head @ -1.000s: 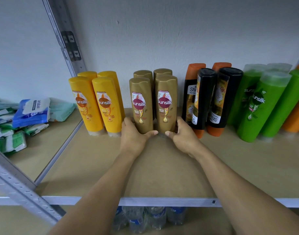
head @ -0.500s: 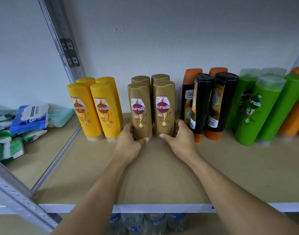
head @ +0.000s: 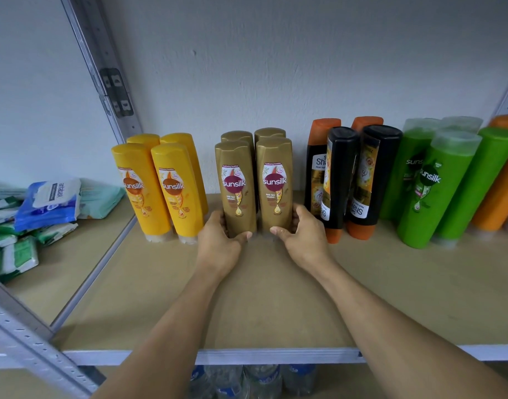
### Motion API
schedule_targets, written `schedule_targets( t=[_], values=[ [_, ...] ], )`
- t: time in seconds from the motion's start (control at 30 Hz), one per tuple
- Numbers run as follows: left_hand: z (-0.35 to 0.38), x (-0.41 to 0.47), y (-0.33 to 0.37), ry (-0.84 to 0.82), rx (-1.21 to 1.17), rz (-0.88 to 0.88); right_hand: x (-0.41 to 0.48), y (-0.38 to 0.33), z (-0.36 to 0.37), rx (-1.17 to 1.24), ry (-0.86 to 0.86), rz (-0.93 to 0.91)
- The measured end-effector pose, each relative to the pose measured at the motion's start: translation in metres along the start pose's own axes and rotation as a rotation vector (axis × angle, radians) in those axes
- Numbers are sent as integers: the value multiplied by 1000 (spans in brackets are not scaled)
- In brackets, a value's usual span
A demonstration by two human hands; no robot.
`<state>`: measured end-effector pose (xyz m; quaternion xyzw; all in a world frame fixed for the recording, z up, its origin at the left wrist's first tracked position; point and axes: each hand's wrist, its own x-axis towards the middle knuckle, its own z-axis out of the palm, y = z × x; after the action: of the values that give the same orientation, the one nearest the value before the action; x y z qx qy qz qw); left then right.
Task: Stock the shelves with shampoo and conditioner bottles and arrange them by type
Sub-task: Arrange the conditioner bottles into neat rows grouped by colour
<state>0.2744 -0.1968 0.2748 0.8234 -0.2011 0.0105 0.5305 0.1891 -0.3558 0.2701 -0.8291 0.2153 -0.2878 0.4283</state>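
Nearest you, under the shelf (head: 276,306) lip, the tops of some water bottles (head: 247,381) show on the level below. Your forearms reach across the bare board. Your left hand (head: 218,240) wraps the lower part of the left gold bottle (head: 237,185), thumb across its front near the base and fingers round its outer side. Your right hand (head: 304,237) grips the right gold bottle (head: 276,182) the same way, mirrored. Both bottles stand upright, side by side, labels facing you.

Just behind them stand two more gold bottles (head: 269,133). In the same row, the yellow bottles (head: 172,191) stand to the left and the black bottles (head: 368,174) to the right, two of these with their labels upside down. Past those come the green bottles (head: 437,191) and, at the edge of view, orange bottles (head: 503,197). Far left, on the neighbouring shelf, lie packs of wipes (head: 48,203).
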Motion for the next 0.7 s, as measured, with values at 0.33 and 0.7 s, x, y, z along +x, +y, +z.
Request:
schedule_targets(
  t=[0.33, 0.7],
  values=[
    [0, -1, 1, 9, 14, 4, -1, 0, 0, -4, -15, 9],
    [1, -8, 0, 46, 65, 51, -12, -7, -8, -62, -1, 45]
  ],
)
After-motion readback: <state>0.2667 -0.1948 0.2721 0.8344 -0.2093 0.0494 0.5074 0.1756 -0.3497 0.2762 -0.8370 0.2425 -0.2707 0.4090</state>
